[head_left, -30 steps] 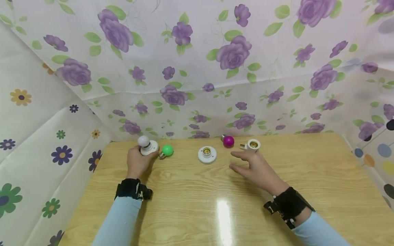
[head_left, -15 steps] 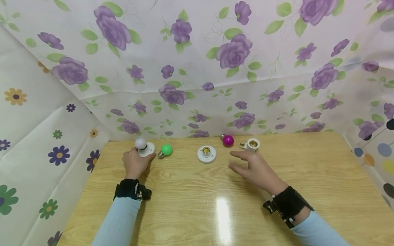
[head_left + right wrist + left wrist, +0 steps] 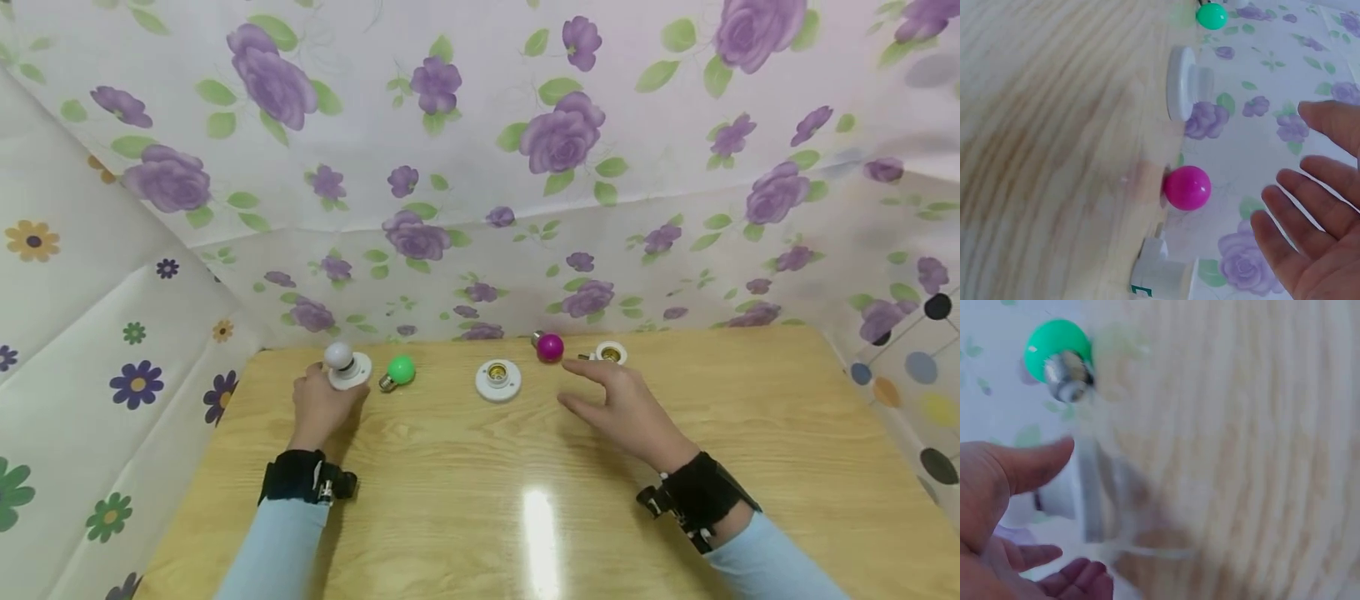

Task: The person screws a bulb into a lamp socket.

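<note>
A white bulb (image 3: 338,356) sits in a round white lamp base (image 3: 361,372) at the table's left end. My left hand (image 3: 321,410) is around the near side of that base, its thumb close to the rim. In the left wrist view, the thumb and the visible fingers (image 3: 1038,555) are spread apart; blur hides whether they touch it. Just right of this base lies a green bulb (image 3: 401,370). My right hand (image 3: 626,412) hovers over the table with nothing in it, its fingers extended. Nearest to it are a magenta bulb (image 3: 550,348) and a white plug-in lamp socket (image 3: 611,353), partly hidden by the hand.
An unfilled round lamp base (image 3: 498,381) stands mid-table between the green and magenta bulbs. Behind the wooden tabletop (image 3: 450,500) hangs a flowered cloth (image 3: 480,192) close to the rear edge. More patterned cloth rises at both sides.
The base with the white bulb shifted slightly left, away from the green bulb. My left hand moved a little left and back toward me. The right hand is almost still; the view shifted slightly.
</note>
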Demonstrator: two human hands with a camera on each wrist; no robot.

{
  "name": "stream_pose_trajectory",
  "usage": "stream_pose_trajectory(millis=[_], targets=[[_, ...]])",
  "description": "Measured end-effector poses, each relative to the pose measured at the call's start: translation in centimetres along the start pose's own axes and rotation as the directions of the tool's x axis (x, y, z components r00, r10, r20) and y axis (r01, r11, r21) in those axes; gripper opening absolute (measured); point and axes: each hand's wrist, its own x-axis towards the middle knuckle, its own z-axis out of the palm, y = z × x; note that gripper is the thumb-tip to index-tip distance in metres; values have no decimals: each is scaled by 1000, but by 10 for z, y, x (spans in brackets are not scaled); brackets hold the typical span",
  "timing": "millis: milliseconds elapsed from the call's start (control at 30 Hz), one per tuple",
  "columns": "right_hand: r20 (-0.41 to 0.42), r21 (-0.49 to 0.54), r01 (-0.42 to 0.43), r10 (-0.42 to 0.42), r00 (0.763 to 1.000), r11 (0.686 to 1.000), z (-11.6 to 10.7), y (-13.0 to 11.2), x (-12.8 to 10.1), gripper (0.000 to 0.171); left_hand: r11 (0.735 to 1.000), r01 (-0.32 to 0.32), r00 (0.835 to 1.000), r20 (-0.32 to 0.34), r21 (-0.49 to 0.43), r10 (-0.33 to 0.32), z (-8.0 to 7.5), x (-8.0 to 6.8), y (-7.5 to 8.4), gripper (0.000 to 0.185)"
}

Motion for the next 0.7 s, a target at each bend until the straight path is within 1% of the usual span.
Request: stream_pose_trajectory(millis=[67, 133, 200, 267, 300, 367, 433, 500, 567, 700], targets=[[-53, -14, 9, -9, 999, 1000, -3, 1, 2, 50, 1000, 9, 1000, -20, -5, -9, -5, -7, 4, 88], [-124, -31, 15, -18, 992, 999, -6, 3, 3, 53, 1000, -7, 997, -73, -6, 6, -9, -13, 12, 83], [-196, -50, 21, -30, 980, 999, -11, 5, 5, 56, 999, -47, 989, -138, -18, 44, -12, -20, 24, 77], [-249, -61, 23, -37, 968, 998, -16, 8, 7, 62, 994, -106, 975, -198, -40, 96, -12, -27, 39, 71], [-270, -65, 22, -39, 962, 998, -17, 9, 8, 65, 989, -141, 966, -226, -49, 127, -11, -30, 46, 69], [-295, -69, 8, -28, 955, 998, -21, 13, 9, 72, 973, -223, 944, -262, -57, 201, -9, -38, 60, 65], [-301, -60, -17, -2, 954, 998, -22, 16, 9, 77, 951, -308, 917, -281, -41, 284, -6, -46, 73, 62], [-292, -52, -43, 26, 956, 998, -23, 20, 8, 82, 922, -387, 884, -287, -9, 369, -2, -54, 83, 60], [-276, -50, -70, 53, 960, 996, -23, 24, 8, 85, 891, -454, 851, -282, 29, 443, 2, -62, 92, 60], [-227, -55, -135, 120, 966, 989, -24, 33, 8, 89, 828, -556, 791, -262, 67, 552, 12, -76, 104, 59]])
